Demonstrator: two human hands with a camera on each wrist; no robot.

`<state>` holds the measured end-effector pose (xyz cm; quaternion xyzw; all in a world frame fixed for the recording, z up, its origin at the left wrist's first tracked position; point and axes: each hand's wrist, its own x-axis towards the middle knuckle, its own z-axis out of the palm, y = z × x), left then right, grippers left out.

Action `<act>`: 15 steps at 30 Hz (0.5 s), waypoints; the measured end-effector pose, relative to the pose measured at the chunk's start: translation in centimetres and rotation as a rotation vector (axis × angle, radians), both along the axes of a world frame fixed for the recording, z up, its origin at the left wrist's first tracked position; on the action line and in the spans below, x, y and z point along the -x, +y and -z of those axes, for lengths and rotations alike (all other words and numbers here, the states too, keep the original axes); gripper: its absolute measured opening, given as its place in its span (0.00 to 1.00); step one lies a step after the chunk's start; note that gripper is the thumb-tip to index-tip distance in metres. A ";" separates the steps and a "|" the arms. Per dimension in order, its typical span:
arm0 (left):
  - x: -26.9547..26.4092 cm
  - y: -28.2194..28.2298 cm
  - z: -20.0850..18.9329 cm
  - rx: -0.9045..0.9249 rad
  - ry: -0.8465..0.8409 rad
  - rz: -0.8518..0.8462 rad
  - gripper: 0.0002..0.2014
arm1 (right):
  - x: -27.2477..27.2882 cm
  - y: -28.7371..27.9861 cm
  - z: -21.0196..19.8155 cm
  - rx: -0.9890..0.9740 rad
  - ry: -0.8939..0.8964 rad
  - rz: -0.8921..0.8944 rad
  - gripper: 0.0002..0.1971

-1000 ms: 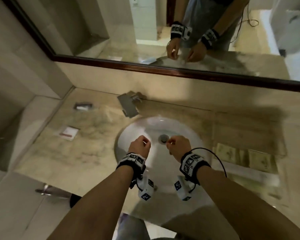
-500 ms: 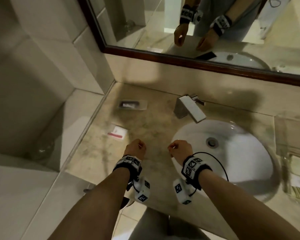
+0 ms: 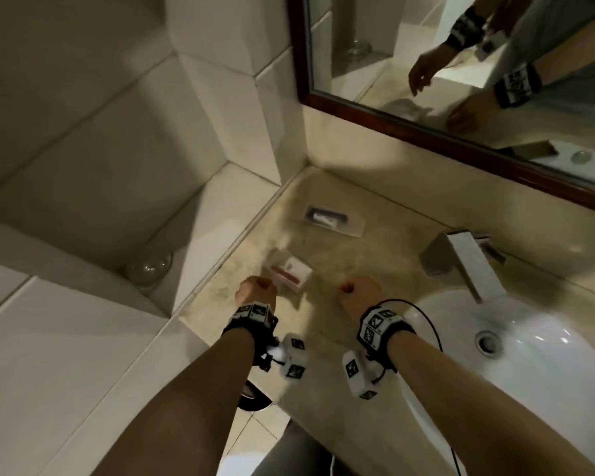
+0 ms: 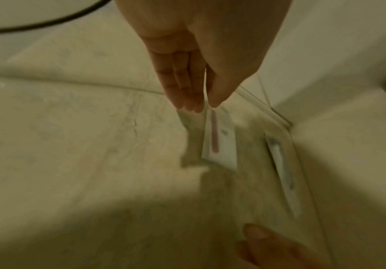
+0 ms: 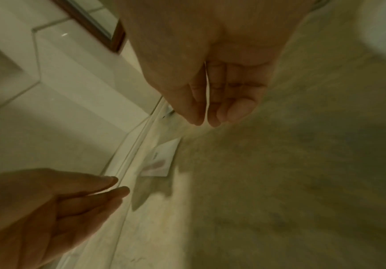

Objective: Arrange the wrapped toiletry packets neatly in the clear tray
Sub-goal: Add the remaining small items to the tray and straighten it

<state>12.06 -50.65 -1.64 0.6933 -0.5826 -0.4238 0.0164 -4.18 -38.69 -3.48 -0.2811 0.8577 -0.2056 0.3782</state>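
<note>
A white packet with a red stripe (image 3: 291, 274) lies flat on the beige counter, left of the basin. My left hand (image 3: 255, 290) hovers just short of it, its fingers (image 4: 182, 94) straight and pointing down at the packet (image 4: 220, 140), holding nothing. My right hand (image 3: 358, 292) hangs to the packet's right, fingers (image 5: 231, 107) relaxed and empty. A clear-wrapped packet with a white item (image 3: 328, 218) lies farther back by the wall. No clear tray is in view.
A square metal faucet (image 3: 461, 259) and the white basin (image 3: 547, 389) are to the right. A tiled ledge (image 3: 200, 235) borders the counter on the left, with a clear glass (image 3: 148, 269) lower down. The framed mirror (image 3: 426, 132) is behind.
My view has swung left from the basin to the counter's left end. Both hands moved left with it, now beside the white packet. The tray at the right has left the view.
</note>
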 end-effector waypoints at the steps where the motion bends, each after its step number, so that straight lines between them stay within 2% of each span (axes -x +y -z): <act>1: -0.2 -0.7 0.3 -0.065 0.052 -0.098 0.14 | -0.2 -1.2 0.1 -0.003 0.010 -0.039 0.18; 4: -0.5 -2.5 1.9 -0.248 0.178 -0.241 0.21 | -1.0 -5.0 0.1 -0.019 0.027 -0.121 0.08; 5: -0.4 -3.1 2.3 -0.288 0.211 -0.282 0.23 | -1.1 -6.3 0.3 -0.001 0.010 -0.118 0.08; 7: 0.0 -3.5 2.7 -0.333 0.243 -0.328 0.20 | -1.3 -8.3 0.7 0.008 -0.019 -0.117 0.13; 9: 0.5 -4.0 2.9 -0.382 0.205 -0.326 0.14 | -1.6 -9.9 1.1 -0.005 -0.022 -0.130 0.18; 11: 1.2 -4.6 3.4 -0.402 0.154 -0.326 0.14 | -1.8 -10.9 1.5 -0.021 -0.029 -0.121 0.19; 14: 1.7 -5.7 6.4 -0.428 0.116 -0.346 0.31 | -2.0 -11.6 2.1 -0.033 -0.025 -0.118 0.17; 15: 1.9 -5.9 7.3 -0.423 0.103 -0.326 0.34 | -2.0 -11.8 2.3 -0.038 -0.022 -0.119 0.16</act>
